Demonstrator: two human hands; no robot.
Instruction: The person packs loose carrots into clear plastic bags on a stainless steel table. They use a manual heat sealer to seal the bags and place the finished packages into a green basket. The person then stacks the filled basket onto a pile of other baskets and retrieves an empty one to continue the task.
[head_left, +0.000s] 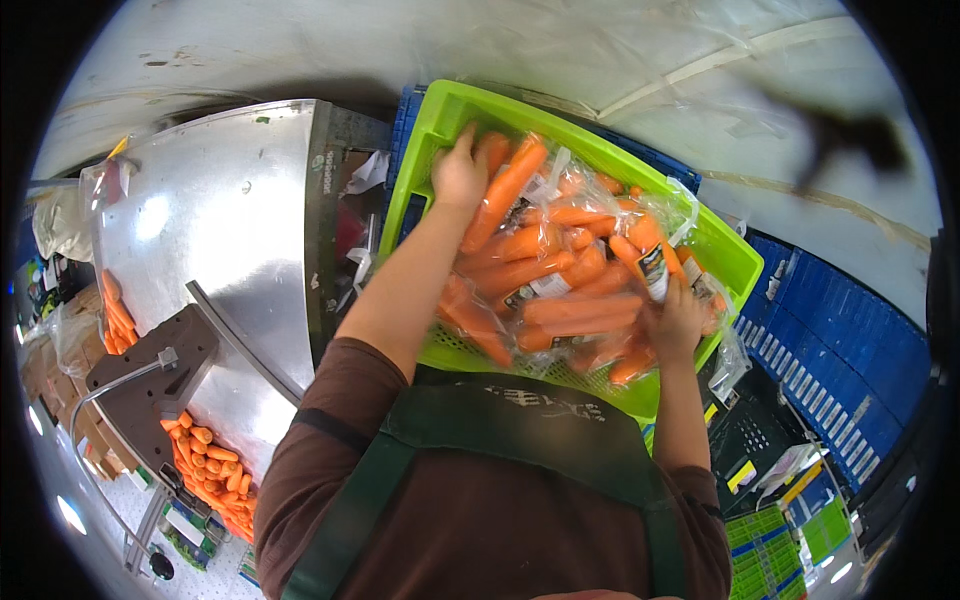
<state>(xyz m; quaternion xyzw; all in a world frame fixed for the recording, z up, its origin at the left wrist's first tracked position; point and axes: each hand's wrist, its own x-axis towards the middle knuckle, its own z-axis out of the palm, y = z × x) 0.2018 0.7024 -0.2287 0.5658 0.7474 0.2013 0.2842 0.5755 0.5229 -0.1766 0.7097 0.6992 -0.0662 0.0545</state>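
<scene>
In front of me a lime-green plastic crate (742, 259) holds several clear plastic bags of carrots (555, 262), some bearing printed labels. My left hand (459, 176) is inside the crate's far left corner, against a large carrot at the edge of the bags; its fingers are partly hidden and blurred. At the crate's right side, my right hand (673, 319) rests on a bag of carrots (652, 255) just below its label. Whether either hand grips anything does not show clearly.
A stainless steel table (202, 187) stands at the left, with loose carrots (214, 469) at its near end and more carrots (116, 315) at its far left edge. Blue plastic crates (832, 300) lie at the right, with green crates (765, 547) lower down. A whitish wall rises beyond.
</scene>
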